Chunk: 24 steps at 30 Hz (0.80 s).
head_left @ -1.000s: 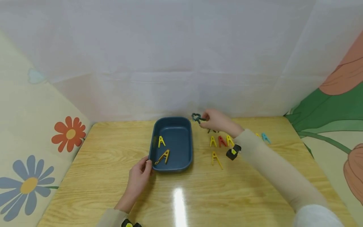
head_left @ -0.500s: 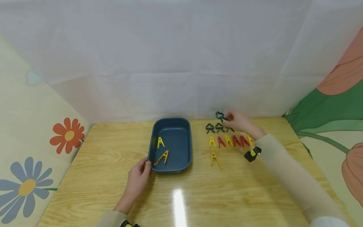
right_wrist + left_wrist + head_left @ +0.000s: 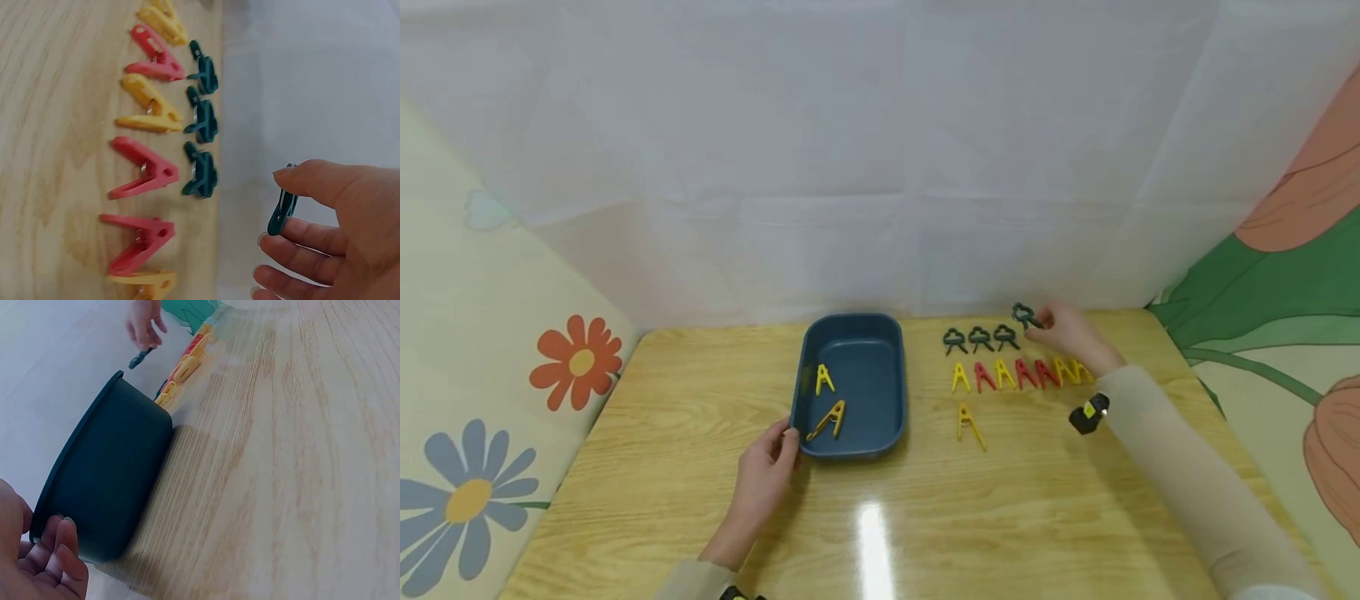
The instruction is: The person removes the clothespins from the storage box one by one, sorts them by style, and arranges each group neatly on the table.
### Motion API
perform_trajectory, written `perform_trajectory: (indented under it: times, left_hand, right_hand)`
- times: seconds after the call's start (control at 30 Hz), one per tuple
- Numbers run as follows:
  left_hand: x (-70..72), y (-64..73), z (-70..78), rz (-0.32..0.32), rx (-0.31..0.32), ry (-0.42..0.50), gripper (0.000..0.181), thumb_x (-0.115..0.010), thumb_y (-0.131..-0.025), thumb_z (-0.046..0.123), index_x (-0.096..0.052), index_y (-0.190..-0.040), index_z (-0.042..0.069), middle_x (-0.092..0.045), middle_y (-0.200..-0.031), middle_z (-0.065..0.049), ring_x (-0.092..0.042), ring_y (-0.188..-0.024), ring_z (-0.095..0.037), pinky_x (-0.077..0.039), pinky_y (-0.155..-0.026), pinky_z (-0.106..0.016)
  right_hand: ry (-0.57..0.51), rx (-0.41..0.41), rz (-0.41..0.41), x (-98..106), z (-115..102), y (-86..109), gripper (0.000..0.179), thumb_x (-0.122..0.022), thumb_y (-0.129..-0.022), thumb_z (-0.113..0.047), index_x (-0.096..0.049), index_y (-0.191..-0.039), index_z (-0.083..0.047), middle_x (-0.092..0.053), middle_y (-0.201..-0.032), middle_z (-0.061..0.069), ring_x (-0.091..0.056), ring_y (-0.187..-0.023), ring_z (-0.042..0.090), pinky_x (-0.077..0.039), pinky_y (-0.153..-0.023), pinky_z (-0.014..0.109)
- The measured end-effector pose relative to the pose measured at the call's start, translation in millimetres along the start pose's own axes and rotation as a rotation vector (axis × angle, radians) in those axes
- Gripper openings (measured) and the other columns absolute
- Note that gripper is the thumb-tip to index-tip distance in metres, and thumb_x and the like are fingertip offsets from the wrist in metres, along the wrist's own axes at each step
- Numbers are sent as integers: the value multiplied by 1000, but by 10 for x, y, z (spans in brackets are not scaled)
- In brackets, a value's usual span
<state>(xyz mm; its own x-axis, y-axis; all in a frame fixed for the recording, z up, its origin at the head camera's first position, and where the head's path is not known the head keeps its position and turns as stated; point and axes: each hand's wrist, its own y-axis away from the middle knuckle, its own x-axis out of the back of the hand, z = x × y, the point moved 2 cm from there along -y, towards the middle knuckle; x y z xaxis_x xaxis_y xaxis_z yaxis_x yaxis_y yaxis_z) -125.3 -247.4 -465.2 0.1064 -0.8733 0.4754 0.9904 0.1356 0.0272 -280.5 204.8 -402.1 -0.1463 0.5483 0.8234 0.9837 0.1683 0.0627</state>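
Note:
My right hand [image 3: 1072,335] pinches a dark green spring clip [image 3: 1022,315] between thumb and fingers, above the back right of the table. In the right wrist view the clip [image 3: 282,209] hangs edge-on from the fingertips. Just left of it, three matching green clips [image 3: 980,338] lie in a row. My left hand [image 3: 763,471] grips the near left corner of a dark blue plastic basin [image 3: 865,367]; in the left wrist view the fingers [image 3: 53,550] curl under its rim. A small yellow clip [image 3: 824,379] and a larger orange-yellow clip [image 3: 829,419] lie inside the basin.
In front of the green clips runs a row of yellow and red clips [image 3: 1026,374], its right end partly behind the right wrist. Closer to me lies one larger yellow clip [image 3: 967,425]. A white sheet [image 3: 820,250] hangs along the wooden table's back edge.
My right hand has moved rightward along the back of the table with the green clip, uncovering the three green clips and more of the coloured row. My left hand has stayed on the basin.

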Motion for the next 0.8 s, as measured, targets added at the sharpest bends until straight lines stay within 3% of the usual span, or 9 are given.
perform_trajectory:
  times: [0.2, 0.3, 0.43, 0.6, 0.8]
  left_hand:
    - [-5, -2, 2, -9, -2, -2, 39, -48, -112, 19, -58, -142, -4, -67, -88, -14, -61, -76, -17, -49, -62, -24]
    - [-4, -5, 6, -10, -3, -1, 39, -48, -112, 19, -58, -142, -4, -67, -88, -14, -61, -76, -17, -49, -62, -24]
    - [-7, -10, 11, -10, -2, 7, 39, -48, -112, 18, -58, -142, -4, -66, -87, -14, -60, -75, -17, -49, -61, -24]
    - [-9, -7, 16, -8, 7, 16, 38, -49, -112, 18, -58, -142, -4, -65, -86, -14, -59, -75, -16, -48, -60, -25]
    - [-2, -10, 18, -5, 15, 7, 39, -49, -112, 19, -58, -142, -4, -65, -86, -12, -60, -75, -16, -48, -60, -25]
  right_hand:
    - [49, -67, 43, -100, 208, -9, 38, -69, -99, -24, -59, -113, 9, -63, -105, 24, -57, -85, 30, -50, -77, 47]
    - [84, -117, 67, -156, 277, -23, 38, -69, -98, -26, -61, -111, 9, -64, -102, 23, -55, -80, 28, -48, -74, 46]
    - [108, -168, 76, -225, 335, -37, 37, -67, -98, -27, -64, -110, 7, -68, -106, 22, -59, -85, 32, -49, -79, 51]
    - [142, -174, 79, -291, 365, -51, 34, -64, -95, -28, -65, -105, 5, -69, -104, 22, -61, -101, 44, -44, -92, 62]
    - [186, -180, 77, -350, 387, -101, 30, -63, -94, -30, -58, -81, -3, -61, -85, 17, -54, -101, 47, -38, -96, 69]
